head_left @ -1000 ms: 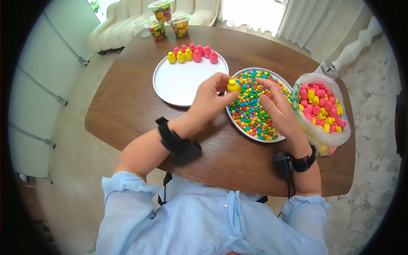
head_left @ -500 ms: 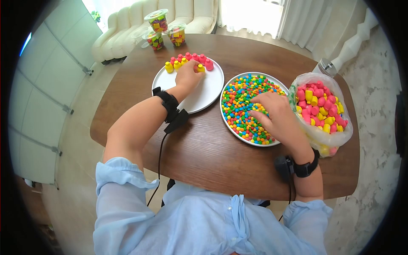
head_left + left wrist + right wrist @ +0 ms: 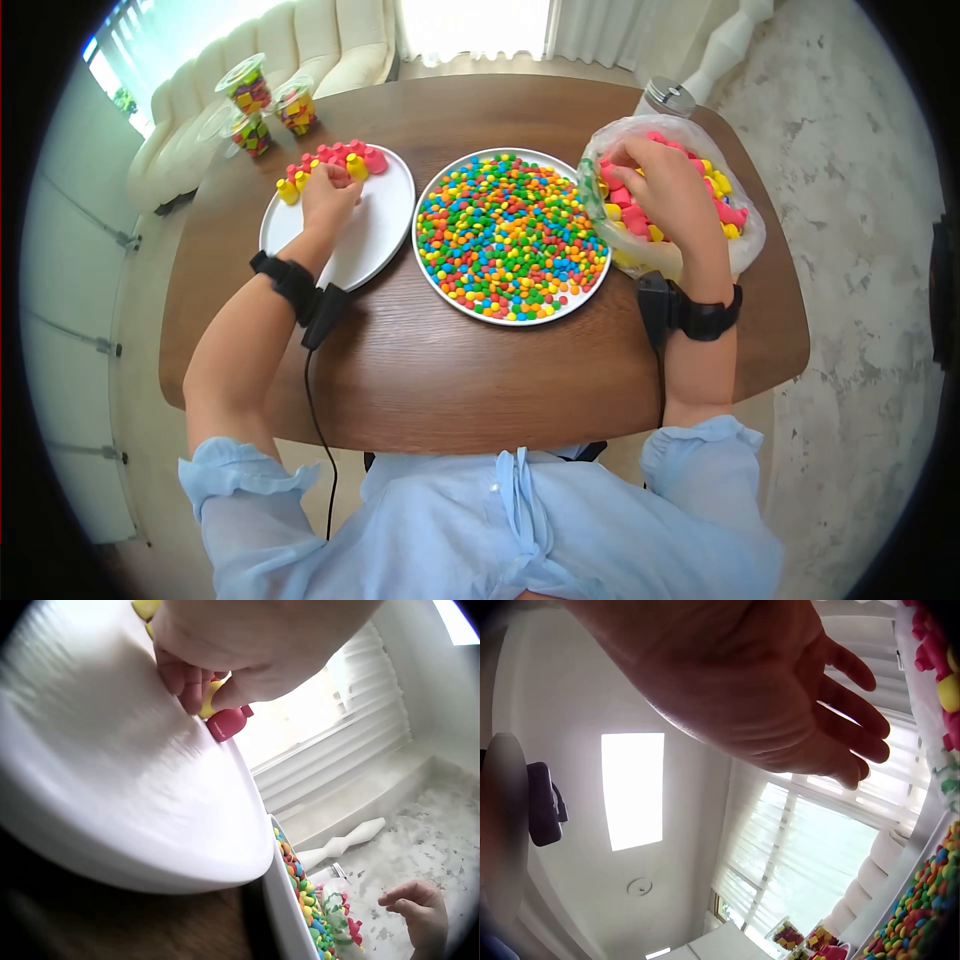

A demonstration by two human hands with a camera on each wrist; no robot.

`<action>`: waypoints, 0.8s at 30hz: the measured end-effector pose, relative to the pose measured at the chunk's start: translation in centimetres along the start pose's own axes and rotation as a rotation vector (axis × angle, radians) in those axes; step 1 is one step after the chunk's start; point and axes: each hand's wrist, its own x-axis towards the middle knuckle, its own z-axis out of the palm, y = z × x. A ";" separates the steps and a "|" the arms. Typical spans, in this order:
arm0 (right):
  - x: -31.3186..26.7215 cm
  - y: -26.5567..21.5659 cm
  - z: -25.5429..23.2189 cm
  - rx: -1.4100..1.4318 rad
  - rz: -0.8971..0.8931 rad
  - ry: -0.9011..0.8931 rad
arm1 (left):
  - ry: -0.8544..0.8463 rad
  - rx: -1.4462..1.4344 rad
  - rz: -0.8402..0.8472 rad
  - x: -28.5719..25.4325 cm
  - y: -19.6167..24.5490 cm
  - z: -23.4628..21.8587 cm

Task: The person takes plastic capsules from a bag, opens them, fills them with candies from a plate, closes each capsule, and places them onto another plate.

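Note:
My left hand [image 3: 330, 200] reaches over the white plate [image 3: 378, 235], where pink and yellow bottle-shaped pieces stand in rows along the far side. Its thumb and fingertips pinch a small yellow bottle [image 3: 213, 696], which stands beside a pink bottle [image 3: 227, 724] at the plate's edge. Over the opening of a clear plastic bag [image 3: 745, 215], full of loose pink and yellow bottles, hangs my right hand [image 3: 675, 190]. In the right wrist view its fingers [image 3: 851, 727] are loosely bent and hold nothing.
A round plate [image 3: 520, 322] covered with colourful button-shaped candies [image 3: 510, 240] sits between both hands. Lidded clear cups [image 3: 296, 105] of coloured cubes stand at the table's far left. Behind the bag is a jar with a metal lid [image 3: 668, 97].
My left hand has carried the yellow bottle from above the candies to the row on the white plate. My right hand has moved from over the candies to the bag. The head view has shifted.

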 end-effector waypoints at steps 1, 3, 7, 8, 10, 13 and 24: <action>0.0 0.6 -0.1 0.019 0.021 -0.020 | -0.034 -0.012 0.013 -0.5 0.3 -0.3; 0.0 1.8 0.2 -0.019 0.042 0.000 | -0.048 -0.027 0.038 -2.3 2.1 -0.8; 0.5 3.1 1.4 -0.222 0.189 -0.141 | -0.179 -0.242 0.199 -6.0 6.0 -1.0; 0.7 3.2 2.1 -0.256 0.223 -0.171 | -0.237 -0.367 0.198 -7.2 6.8 -0.6; 0.7 3.7 4.1 -0.258 0.168 -0.080 | -0.328 -0.551 0.204 -9.9 8.2 0.3; 0.6 4.7 6.7 -0.284 0.078 0.046 | -0.440 -0.634 0.143 -12.8 8.7 2.0; 1.1 1.6 3.9 0.004 0.020 0.096 | -0.568 -0.659 0.062 -15.7 8.3 3.5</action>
